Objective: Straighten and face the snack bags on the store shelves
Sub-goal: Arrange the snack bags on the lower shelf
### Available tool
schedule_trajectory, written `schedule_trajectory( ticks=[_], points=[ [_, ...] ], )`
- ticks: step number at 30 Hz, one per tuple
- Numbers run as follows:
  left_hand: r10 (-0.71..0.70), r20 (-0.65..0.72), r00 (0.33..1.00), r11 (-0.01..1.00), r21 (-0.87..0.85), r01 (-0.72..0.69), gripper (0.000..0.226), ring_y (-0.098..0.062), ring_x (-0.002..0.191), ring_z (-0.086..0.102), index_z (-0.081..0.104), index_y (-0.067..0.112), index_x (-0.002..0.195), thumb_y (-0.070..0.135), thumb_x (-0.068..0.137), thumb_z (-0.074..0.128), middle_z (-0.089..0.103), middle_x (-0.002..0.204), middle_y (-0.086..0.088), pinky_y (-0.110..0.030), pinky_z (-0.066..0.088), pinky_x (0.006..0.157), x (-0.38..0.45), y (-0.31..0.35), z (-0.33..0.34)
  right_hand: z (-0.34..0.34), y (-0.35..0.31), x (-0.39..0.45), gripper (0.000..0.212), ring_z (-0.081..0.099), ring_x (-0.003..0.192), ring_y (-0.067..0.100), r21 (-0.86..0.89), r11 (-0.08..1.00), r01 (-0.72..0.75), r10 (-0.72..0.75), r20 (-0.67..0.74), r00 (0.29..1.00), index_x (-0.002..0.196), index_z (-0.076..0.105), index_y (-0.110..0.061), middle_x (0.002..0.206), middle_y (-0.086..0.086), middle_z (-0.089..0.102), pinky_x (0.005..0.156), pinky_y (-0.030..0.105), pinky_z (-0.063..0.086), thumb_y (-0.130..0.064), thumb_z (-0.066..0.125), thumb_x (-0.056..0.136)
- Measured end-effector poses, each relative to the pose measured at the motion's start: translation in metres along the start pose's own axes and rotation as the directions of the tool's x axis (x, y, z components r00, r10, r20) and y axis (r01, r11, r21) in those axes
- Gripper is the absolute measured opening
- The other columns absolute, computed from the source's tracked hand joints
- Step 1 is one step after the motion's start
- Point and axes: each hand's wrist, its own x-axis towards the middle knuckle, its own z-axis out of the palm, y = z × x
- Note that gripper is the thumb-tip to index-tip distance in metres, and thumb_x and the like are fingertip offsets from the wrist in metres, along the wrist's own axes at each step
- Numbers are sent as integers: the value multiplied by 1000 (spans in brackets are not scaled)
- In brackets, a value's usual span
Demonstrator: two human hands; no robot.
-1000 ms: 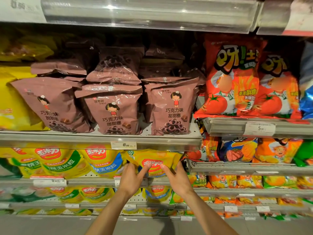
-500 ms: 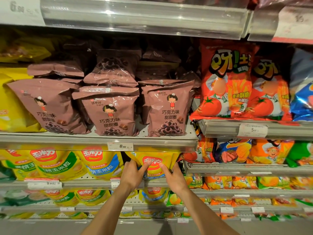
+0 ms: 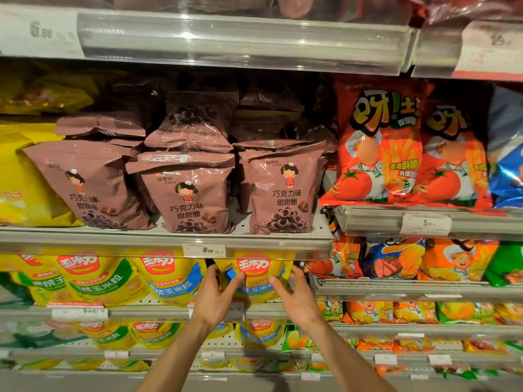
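A yellow corn snack bag [image 3: 256,271] with a red logo and blue band stands on the second shelf from below, under the price rail. My left hand [image 3: 216,297] grips its left edge, thumb across the front. My right hand [image 3: 294,295] holds its right edge, fingers curled round the side. Two more yellow corn bags [image 3: 167,275] [image 3: 93,278] stand to its left, facing out. On the shelf above stand three brown chocolate ring bags [image 3: 186,193], with more lying on top of them.
Red tomato fries bags [image 3: 379,142] stand upper right on a metal shelf [image 3: 368,219]. Orange and blue chip bags [image 3: 396,258] fill the shelf right of my hands. A price tag [image 3: 204,250] hangs on the rail above the held bag. Lower shelves hold more small bags.
Both hands have closed in on the yellow corn bag, from resting at its lower corners to gripping its two sides. The view has shifted slightly right and closer.
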Motion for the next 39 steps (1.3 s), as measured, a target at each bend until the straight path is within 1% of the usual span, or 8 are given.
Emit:
schedule_trajectory(
  ticks=[6, 12, 17, 20, 27, 31, 35, 39],
  points=[
    [63, -88, 994, 998, 19, -61, 21, -18, 88, 66, 52, 34, 107, 48, 96, 63, 65, 92, 2, -29, 50, 70, 1, 4, -5, 10, -12, 5, 90, 43, 142, 15, -99, 995, 22, -25, -28, 999, 162, 17, -21, 164, 0, 34, 115, 33, 36, -64, 58, 94],
    [36, -7, 999, 995, 96, -36, 23, -20, 88, 68, 51, 31, 118, 40, 99, 63, 69, 96, 1, -44, 54, 78, 4, 3, -18, 12, -11, 4, 89, 41, 142, 12, -91, 995, -48, 52, 42, 998, 163, 13, -20, 166, 1, 29, 114, 32, 33, -63, 53, 96],
    [5, -62, 998, 1000, 6, -4, 41, -18, 115, 59, 52, 17, 133, 36, 99, 65, 61, 124, 4, -45, 52, 100, 5, 6, -23, 2, -7, 5, 47, 57, 130, 19, -51, 997, -59, 61, 48, 997, 137, 48, -29, 90, -20, 69, 90, 24, 46, -56, 56, 98],
    [-12, -98, 995, 999, -51, 7, 48, -13, 123, 53, 49, 16, 139, 31, 98, 67, 57, 130, 5, -38, 48, 106, 3, 4, -25, -2, -5, 1, 52, 51, 129, 11, -4, 1000, -2, 2, 39, 999, 146, 47, -28, 129, -16, 62, 101, 25, 41, -47, 59, 100],
    [-5, -190, 982, 987, -157, -25, 20, -3, 97, 64, 55, 32, 104, 18, 98, 68, 66, 108, 12, -4, 46, 62, -6, 15, -31, -14, -4, -17, 38, 58, 105, -2, 16, 999, 42, -41, -59, 997, 136, 56, -24, 118, -20, 58, 71, 8, 47, -35, 64, 100],
    [11, -203, 979, 978, -203, -53, 22, 4, 99, 63, 60, 21, 120, 17, 99, 66, 66, 116, 6, -11, 51, 68, -21, 22, -33, -29, -7, -30, 33, 62, 110, 10, 29, 998, 59, -56, -89, 994, 132, 58, -27, 117, -15, 65, 85, 20, 49, -39, 61, 101],
    [2, -196, 981, 954, -294, -61, 17, -18, 107, 67, 66, 18, 117, 18, 99, 66, 71, 113, -6, -38, 55, 91, -42, 28, -38, -43, -10, -48, 26, 71, 95, 17, 143, 986, 91, -70, -148, 987, 126, 63, -15, 103, 3, 73, 94, 46, 55, -25, 62, 102],
    [3, -191, 982, 924, -374, -75, 8, -14, 91, 75, 71, 23, 104, 19, 98, 66, 77, 104, -1, -31, 53, 84, -65, 29, -44, -61, -10, -74, 18, 74, 83, 15, 165, 980, 112, -77, -205, 976, 119, 67, -18, 96, 2, 77, 80, 38, 59, -17, 60, 103]
  ],
)
